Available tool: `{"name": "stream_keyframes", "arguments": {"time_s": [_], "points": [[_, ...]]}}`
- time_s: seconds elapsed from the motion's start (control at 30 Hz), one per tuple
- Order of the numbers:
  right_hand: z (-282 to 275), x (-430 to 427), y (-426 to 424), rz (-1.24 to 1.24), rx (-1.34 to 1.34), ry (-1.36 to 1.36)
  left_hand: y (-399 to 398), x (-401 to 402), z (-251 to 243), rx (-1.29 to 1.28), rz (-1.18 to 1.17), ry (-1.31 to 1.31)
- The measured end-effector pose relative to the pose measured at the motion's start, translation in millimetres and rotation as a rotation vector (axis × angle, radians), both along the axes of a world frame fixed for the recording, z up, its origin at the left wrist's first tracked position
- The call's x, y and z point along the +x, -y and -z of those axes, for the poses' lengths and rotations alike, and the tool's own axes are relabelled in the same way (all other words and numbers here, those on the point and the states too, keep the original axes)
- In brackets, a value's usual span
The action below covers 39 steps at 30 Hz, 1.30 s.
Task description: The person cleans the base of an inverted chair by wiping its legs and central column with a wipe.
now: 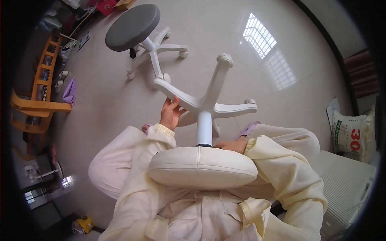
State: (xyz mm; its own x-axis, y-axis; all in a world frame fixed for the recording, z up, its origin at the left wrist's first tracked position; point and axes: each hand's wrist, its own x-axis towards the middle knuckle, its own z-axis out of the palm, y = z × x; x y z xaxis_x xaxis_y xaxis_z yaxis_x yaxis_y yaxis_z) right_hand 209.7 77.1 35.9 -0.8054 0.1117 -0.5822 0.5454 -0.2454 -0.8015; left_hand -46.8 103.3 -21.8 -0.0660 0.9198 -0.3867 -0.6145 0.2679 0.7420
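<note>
A cream padded stool seat (202,168) lies tilted against my lap, its white column (204,128) pointing away from me to the white star base (208,105) with casters. Around one leg of that base, my left hand (171,114) has its thumb on top and its fingers at the side. Behind the seat, beside the lower end of the column, my right hand (232,146) is partly hidden; its fingers cannot be made out.
Beyond the base stands a grey round stool (132,27) on a white wheeled base. A wooden chair (45,107) is at the left. On the right are a white ribbed box (346,183) and a printed sack (348,132). Purple slippers are on my feet.
</note>
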Motion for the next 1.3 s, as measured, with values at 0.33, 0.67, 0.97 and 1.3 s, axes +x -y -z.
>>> {"name": "stream_keyframes", "arguments": {"time_s": [0.33, 0.67, 0.97, 1.3], "points": [[-13, 34, 6, -0.058, -0.193, -0.197, 51, -18, 47, -0.153, -0.078, 0.384], [-3, 17, 3, -0.001, 0.005, -0.141, -3, -89, -11, -0.702, 0.587, -0.604], [12, -5, -7, 0.072, 0.075, -0.127, -58, -3, -37, 0.083, 0.521, -0.734], [21, -1, -17, -0.046, 0.090, -0.132, -37, 31, 4, 0.035, 0.822, -0.682]]}}
